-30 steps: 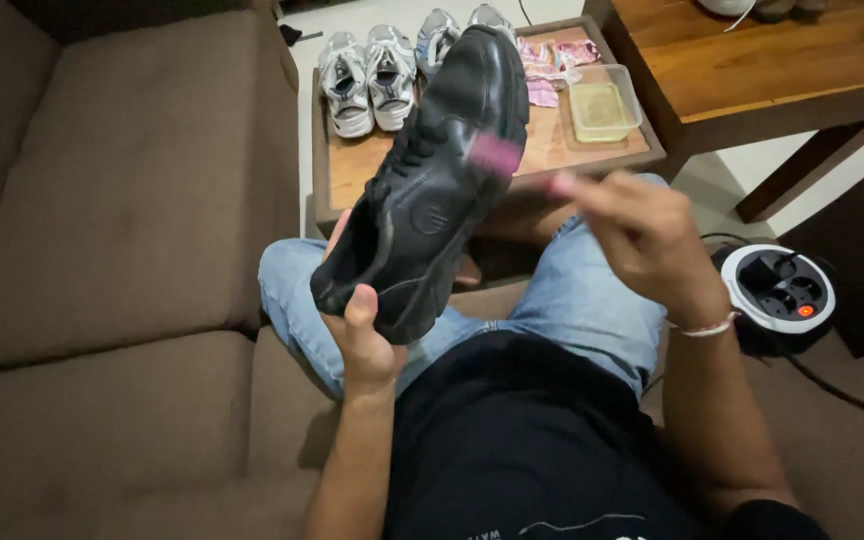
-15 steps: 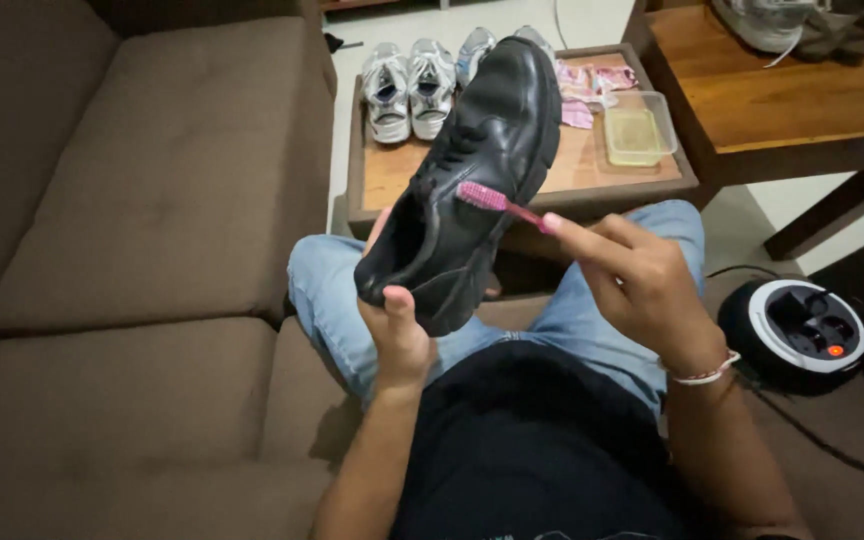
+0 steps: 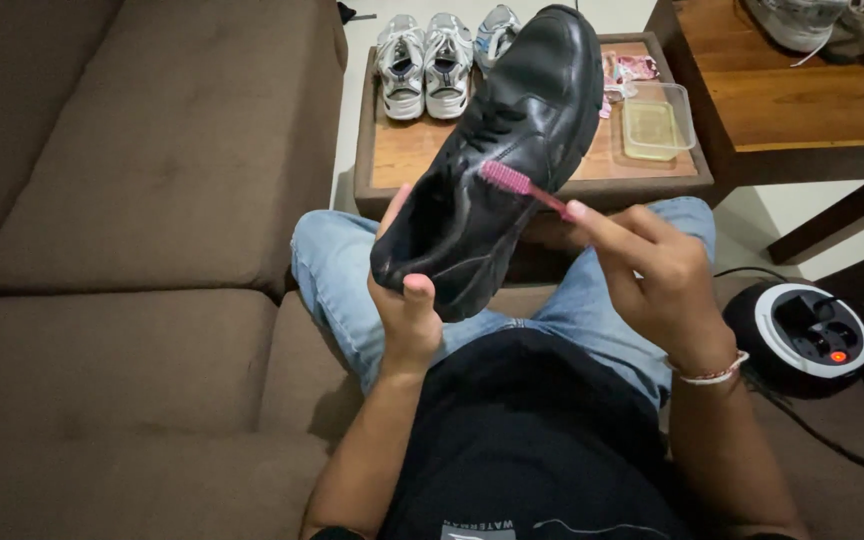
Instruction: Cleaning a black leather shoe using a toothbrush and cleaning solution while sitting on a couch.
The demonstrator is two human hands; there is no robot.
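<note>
My left hand point(image 3: 407, 315) grips the heel of a black leather shoe point(image 3: 497, 160) and holds it up over my lap, toe pointing away. My right hand point(image 3: 657, 275) holds a pink toothbrush point(image 3: 522, 187) by its handle. The brush head rests against the side of the shoe near the laces. I sit on a brown sofa in blue jeans and a dark shirt.
A low wooden table point(image 3: 402, 160) in front of my knees carries a pair of white sneakers point(image 3: 424, 65), a clear plastic tub point(image 3: 655, 125) and pink packets. A bigger wooden table point(image 3: 792, 110) stands at the right. A round black-and-white device point(image 3: 807, 335) with a cable sits on the floor.
The shoe has tilted slightly in my left hand. My right hand has brought the pink toothbrush from the sole side down onto the shoe's upper near the laces.
</note>
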